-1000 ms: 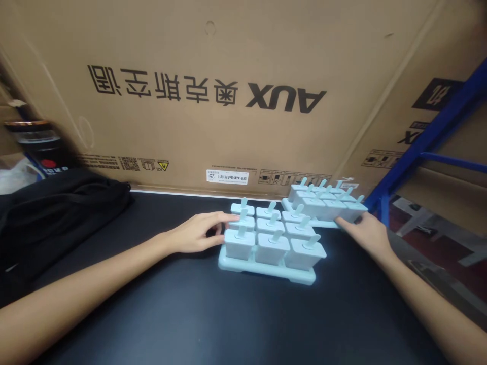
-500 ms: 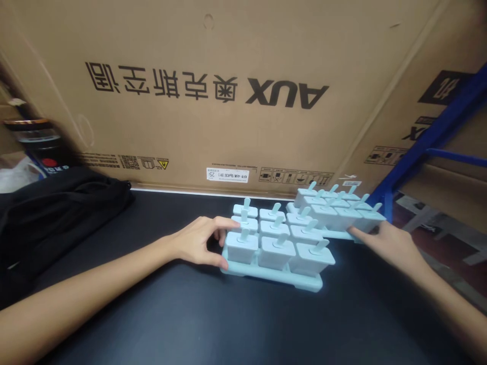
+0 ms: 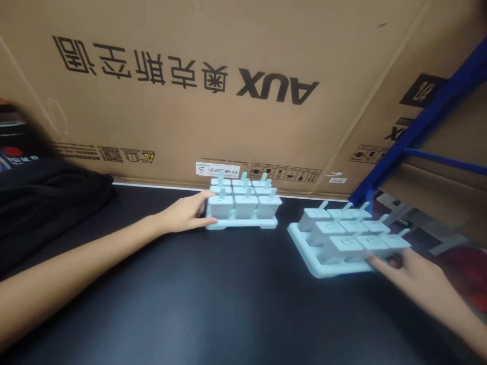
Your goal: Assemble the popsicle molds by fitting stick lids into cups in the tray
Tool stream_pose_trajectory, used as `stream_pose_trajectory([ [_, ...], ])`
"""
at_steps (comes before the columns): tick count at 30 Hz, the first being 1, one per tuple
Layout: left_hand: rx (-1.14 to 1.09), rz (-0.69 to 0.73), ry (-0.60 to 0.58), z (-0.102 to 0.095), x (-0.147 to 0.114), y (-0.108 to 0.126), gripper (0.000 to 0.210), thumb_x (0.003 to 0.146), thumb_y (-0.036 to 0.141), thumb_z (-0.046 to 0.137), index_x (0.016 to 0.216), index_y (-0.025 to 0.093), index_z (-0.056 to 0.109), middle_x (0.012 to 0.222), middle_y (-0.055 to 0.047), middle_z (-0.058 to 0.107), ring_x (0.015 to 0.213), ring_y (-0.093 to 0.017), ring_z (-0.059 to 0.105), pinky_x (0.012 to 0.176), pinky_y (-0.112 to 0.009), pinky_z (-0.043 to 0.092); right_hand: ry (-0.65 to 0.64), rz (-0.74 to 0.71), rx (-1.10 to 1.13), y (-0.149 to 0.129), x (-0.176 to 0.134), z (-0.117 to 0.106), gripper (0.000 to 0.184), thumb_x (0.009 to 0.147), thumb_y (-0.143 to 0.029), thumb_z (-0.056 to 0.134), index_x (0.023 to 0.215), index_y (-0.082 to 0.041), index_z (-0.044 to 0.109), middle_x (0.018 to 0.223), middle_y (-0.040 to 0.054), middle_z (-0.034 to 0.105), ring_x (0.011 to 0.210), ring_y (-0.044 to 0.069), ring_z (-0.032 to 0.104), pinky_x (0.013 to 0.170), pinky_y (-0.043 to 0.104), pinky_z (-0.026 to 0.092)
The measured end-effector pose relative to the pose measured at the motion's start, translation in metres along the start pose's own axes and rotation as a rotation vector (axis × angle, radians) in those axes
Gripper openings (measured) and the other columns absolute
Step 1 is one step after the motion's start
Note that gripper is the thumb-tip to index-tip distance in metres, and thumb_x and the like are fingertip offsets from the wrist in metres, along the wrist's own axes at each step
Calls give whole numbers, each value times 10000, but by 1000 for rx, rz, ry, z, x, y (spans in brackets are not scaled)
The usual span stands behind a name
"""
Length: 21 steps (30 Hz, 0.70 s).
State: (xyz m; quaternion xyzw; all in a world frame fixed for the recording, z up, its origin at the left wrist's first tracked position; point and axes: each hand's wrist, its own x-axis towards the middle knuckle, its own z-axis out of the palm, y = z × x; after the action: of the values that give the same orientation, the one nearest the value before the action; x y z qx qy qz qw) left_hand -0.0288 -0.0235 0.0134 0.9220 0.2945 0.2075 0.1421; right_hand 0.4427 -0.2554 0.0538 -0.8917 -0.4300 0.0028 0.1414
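Note:
Two light-blue popsicle molds with upright stick handles are on the dark table. My left hand point(image 3: 190, 212) grips the left edge of the farther popsicle mold point(image 3: 243, 207), thumb at its front corner and fingers at its side. This one sits close to the cardboard box. Closer to me on the right, the second popsicle mold point(image 3: 348, 241) stands at an angle, a little blurred. My right hand point(image 3: 411, 268) holds it at its right front corner, with the thumb in front; the other fingers are mostly hidden behind it.
A large cardboard box point(image 3: 182, 116) printed with upside-down lettering stands behind the dark table point(image 3: 228, 294). Black cloth point(image 3: 49, 197) lies at the left, near a dark container point(image 3: 15, 134). A blue metal frame point(image 3: 422, 126) rises at the right.
The left-hand mold has moved away from me towards the box and slightly left. The right-hand mold has come nearer to me, and the two now stand apart. The view has shifted a little.

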Motion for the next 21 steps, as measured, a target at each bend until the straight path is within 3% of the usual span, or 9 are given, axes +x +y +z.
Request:
stream_pose_trajectory([
  [3,19,54,20,23,37,27,714,898,644,529,1421,200,329,998,-74,648,855,-236,659,757,-341,502,11,11,32,4,-5,2,469,541,-769,449,600,-320,323,621,112,603,650,351,629,665,478,478],
  [6,14,96,6,51,82,59,720,916,673,470,1456,238,276,1305,-135,553,1088,-296,633,887,-402,508,42,-34,29,6,-6,7,482,562,-789,432,597,-335,274,625,111,585,665,359,624,675,492,484],
  [10,13,118,-47,84,138,100,716,935,699,401,1473,260,226,1314,-128,534,1091,-305,643,879,-422,526,74,-100,-17,11,-3,13,471,643,-784,384,624,-336,240,643,99,562,731,377,640,677,495,493],
  [12,43,136,-71,96,158,115,680,943,702,368,1433,235,295,1342,-139,508,1063,-309,654,873,-433,532,83,-123,-64,13,1,14,462,692,-774,356,650,-327,247,686,106,570,792,383,655,694,488,500],
  [15,86,150,-111,108,175,128,572,981,653,298,1310,207,439,1420,-153,431,1063,-319,655,890,-461,525,70,-119,-143,14,9,15,453,742,-749,341,704,-302,273,759,126,595,858,387,668,725,477,509],
  [21,41,156,-142,108,172,125,622,988,668,187,1329,234,473,1561,-120,266,1219,-304,578,1012,-466,465,93,-100,-176,17,14,17,477,749,-750,330,763,-274,308,786,148,621,876,408,673,724,481,520],
])
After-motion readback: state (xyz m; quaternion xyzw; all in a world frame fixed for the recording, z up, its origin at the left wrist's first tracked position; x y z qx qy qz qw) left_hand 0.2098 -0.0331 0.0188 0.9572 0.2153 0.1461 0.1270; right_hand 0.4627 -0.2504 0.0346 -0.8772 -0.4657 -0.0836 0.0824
